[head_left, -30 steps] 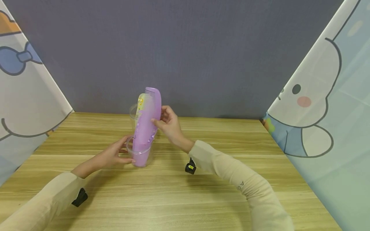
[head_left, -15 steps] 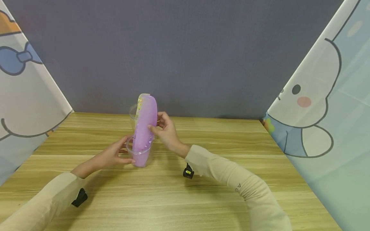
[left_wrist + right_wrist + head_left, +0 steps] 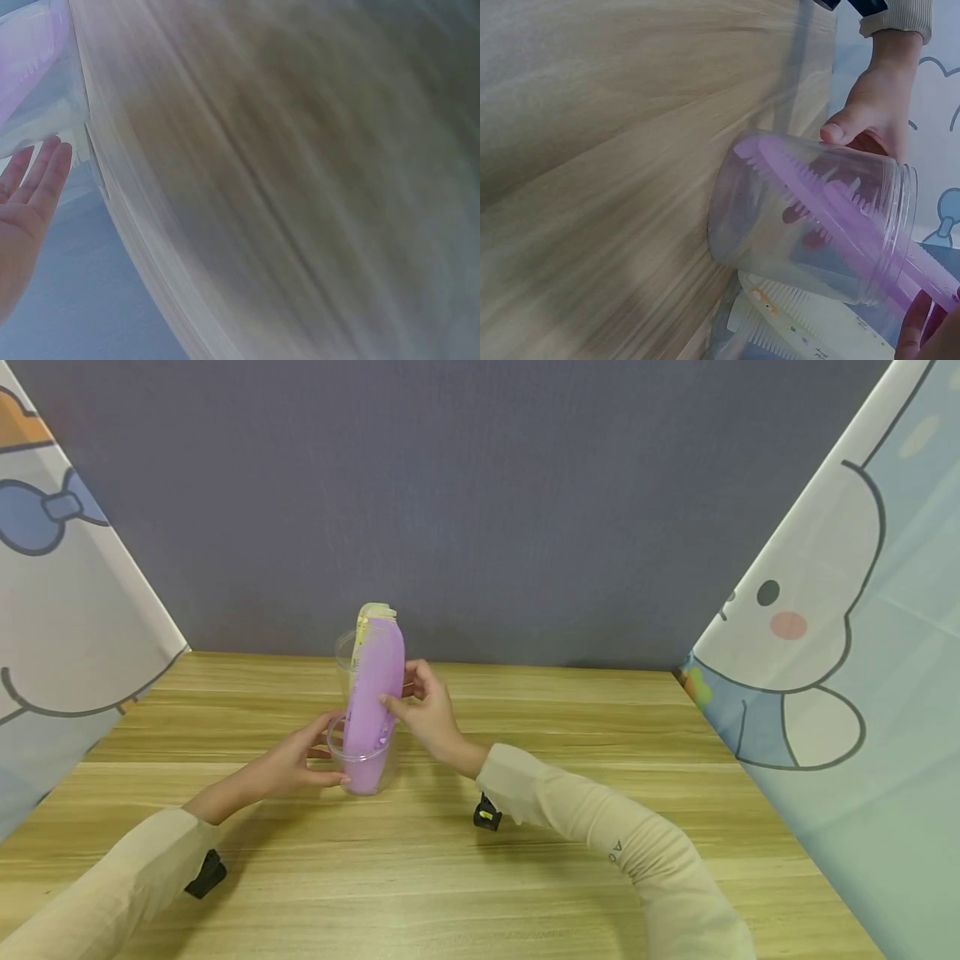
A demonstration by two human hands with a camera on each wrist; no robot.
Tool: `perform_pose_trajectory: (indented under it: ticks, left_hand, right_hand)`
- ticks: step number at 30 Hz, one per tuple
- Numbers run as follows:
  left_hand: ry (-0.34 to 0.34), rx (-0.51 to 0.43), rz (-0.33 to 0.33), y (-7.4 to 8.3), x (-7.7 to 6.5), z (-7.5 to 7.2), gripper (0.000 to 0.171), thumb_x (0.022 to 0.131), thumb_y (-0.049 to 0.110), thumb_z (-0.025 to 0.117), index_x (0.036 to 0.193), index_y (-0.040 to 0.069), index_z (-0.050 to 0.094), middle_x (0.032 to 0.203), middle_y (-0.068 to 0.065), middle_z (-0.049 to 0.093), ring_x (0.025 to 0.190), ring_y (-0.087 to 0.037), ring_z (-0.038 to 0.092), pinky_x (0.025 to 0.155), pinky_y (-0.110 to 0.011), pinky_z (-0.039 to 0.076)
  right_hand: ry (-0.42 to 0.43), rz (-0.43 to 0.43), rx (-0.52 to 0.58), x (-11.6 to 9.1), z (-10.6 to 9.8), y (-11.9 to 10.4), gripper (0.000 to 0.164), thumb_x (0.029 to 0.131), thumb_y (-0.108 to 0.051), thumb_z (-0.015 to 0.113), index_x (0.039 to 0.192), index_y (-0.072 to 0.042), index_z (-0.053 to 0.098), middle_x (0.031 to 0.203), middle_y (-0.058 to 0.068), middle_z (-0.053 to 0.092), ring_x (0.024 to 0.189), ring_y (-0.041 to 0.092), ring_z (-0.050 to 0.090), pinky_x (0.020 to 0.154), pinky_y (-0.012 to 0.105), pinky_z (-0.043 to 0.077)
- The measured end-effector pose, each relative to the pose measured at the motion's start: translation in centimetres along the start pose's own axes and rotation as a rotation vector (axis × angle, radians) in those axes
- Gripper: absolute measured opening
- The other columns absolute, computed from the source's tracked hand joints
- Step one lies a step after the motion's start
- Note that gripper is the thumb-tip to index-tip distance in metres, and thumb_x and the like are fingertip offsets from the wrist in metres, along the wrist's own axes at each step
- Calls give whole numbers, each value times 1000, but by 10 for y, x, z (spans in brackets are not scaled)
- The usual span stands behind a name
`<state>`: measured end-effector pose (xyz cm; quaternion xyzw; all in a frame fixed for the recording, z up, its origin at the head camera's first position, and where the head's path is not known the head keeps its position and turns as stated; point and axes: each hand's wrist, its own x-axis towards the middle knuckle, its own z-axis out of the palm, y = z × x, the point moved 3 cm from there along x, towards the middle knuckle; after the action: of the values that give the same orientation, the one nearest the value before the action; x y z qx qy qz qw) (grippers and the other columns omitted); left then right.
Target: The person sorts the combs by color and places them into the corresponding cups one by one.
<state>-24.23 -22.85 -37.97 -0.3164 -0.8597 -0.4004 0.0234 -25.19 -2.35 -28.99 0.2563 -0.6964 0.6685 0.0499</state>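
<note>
A clear plastic jar (image 3: pixel 387 770) stands upright on the wooden table, and my left hand (image 3: pixel 292 763) grips its side between thumb and fingers. My right hand (image 3: pixel 433 713) pinches a purple comb (image 3: pixel 377 681) by its edge, the lower end inside this jar. Through the jar wall in the right wrist view, a second purple comb (image 3: pixel 847 193) shows beside the longer one. Pale yellow combs (image 3: pixel 810 319) with a printed pattern stand in another clear jar (image 3: pixel 344 652) just behind. In the left wrist view only part of the left hand (image 3: pixel 34 191) appears, near the jar.
The light wooden tabletop (image 3: pixel 420 877) runs up to a dark grey back panel (image 3: pixel 480 510). Cartoon-printed sheets (image 3: pixel 810 710) flank it on both sides. Black wrist devices (image 3: pixel 487 812) hang under both sleeves.
The purple comb has gone down further into the front jar, its top sinking below the yellow combs' tops. My right hand has moved down and slightly left with it. My left hand stays put.
</note>
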Motion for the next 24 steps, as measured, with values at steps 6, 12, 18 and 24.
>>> perform_pose_trajectory:
  ticks: [6,12,18,24]
  left_hand:
    - [8,0,10,-2,0,0,81,74,17,76,137,1,28,126,-21,48,99,-23,59,77,-37,56]
    - [6,-2,20,-3,0,0,82,74,16,76,137,-1,27,126,-22,47,100,-9,57,77,-36,56]
    - [11,-4,23,-3,0,0,82,74,16,76,138,-1,27,125,-23,47,99,-9,57,76,-36,56]
    - [11,-3,18,-1,0,-1,83,74,16,76,138,-1,27,127,-24,46,100,-19,59,77,-35,56]
  right_hand:
    - [1,47,-24,-1,1,1,35,76,14,62,108,11,49,98,31,58,89,40,56,77,37,53]
    - [1,65,-44,-2,3,-2,36,75,15,62,109,13,49,100,31,57,91,40,56,78,33,53]
    - [14,42,-27,-1,5,-2,35,74,17,61,106,15,48,100,33,55,93,43,54,88,51,48]
    - [27,13,-35,3,6,13,36,75,15,63,108,11,48,100,30,56,92,41,55,86,49,50]
